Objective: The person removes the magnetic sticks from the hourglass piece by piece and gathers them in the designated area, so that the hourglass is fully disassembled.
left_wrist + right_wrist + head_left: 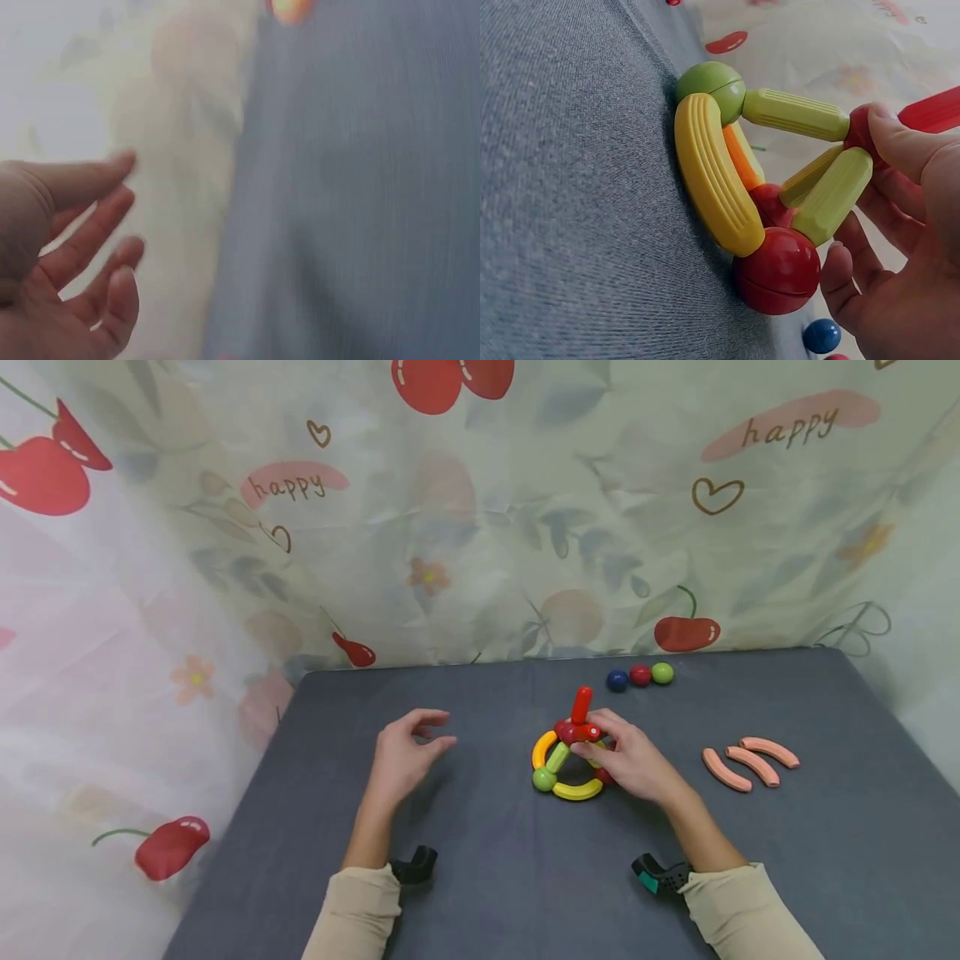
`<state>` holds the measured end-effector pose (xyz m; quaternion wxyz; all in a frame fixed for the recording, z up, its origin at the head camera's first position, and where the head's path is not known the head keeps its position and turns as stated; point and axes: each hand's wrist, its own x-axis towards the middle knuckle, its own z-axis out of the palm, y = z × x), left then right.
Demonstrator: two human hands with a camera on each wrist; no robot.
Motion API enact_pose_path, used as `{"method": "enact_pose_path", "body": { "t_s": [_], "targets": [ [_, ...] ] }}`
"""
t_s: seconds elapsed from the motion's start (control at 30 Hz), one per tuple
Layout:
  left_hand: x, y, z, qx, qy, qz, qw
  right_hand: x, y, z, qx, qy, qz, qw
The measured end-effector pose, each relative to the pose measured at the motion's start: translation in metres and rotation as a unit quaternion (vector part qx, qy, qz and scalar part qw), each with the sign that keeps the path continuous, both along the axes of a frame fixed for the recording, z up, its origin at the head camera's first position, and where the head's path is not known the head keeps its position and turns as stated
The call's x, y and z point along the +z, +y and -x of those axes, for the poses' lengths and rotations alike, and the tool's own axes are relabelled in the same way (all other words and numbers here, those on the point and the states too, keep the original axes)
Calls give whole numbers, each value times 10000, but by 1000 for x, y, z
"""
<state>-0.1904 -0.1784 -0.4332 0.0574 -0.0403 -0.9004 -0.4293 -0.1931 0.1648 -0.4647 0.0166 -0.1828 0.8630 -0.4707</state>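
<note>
My right hand [636,758] pinches the red ball [860,129] at the top of a magnetic stick-and-ball frame, thumb in front and fingers behind. Straight light-green sticks [799,114] slope down from that ball to a ring on the table. The ring shows a yellow curved stick [716,180], an orange curved stick [543,749], a green ball [544,778] and a red ball [778,271]. From the top ball a red stick [582,703] points up. My left hand [403,750] hovers left of the frame, fingers loosely bent, holding nothing.
Blue [617,681], red [640,675] and green [662,673] balls sit in a row near the back edge of the grey table [480,877]. Three pink curved sticks [753,766] lie to the right. A patterned curtain [480,527] hangs behind.
</note>
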Motion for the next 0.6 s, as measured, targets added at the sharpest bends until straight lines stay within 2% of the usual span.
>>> {"method": "enact_pose_path", "body": {
  "t_s": [0.13, 0.27, 0.43, 0.6],
  "targets": [
    [10, 61, -8, -761, 304, -737, 9939, -1, 2, 1, 43, -1, 47, 10000],
    [16, 107, -12, -1250, 430, -1040, 9858, -2, 1, 2, 99, 31, 182, 9998],
    [14, 139, -13, -1605, 400, -1300, 9776, -4, 3, 1, 209, 112, 204, 9995],
    [12, 154, -13, -1675, 448, -1301, 9762, -3, 6, 0, 239, 124, 155, 9995]
  ]
}}
